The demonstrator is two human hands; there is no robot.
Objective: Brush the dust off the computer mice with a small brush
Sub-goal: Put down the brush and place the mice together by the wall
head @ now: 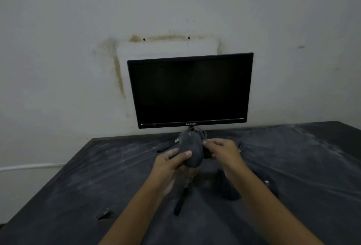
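Observation:
My left hand [172, 166] grips a dusty dark grey computer mouse [190, 147] and holds it up above the table, in front of the monitor's base. My right hand [224, 153] is at the mouse's right side, its fingertips pinching a dark bundle that looks like the mouse cable [207, 154]. A slim dark stick, probably the brush [180, 200], runs down from under my left palm toward the table; whether the hand holds it is unclear. A second dark mouse [230, 188] lies on the table under my right forearm.
The table has a dusty black cover [97, 176], torn near the front left. A black monitor [190, 90], switched off, stands at the back against a stained white wall. Another dark object with a white spot [270, 184] lies right of my right arm.

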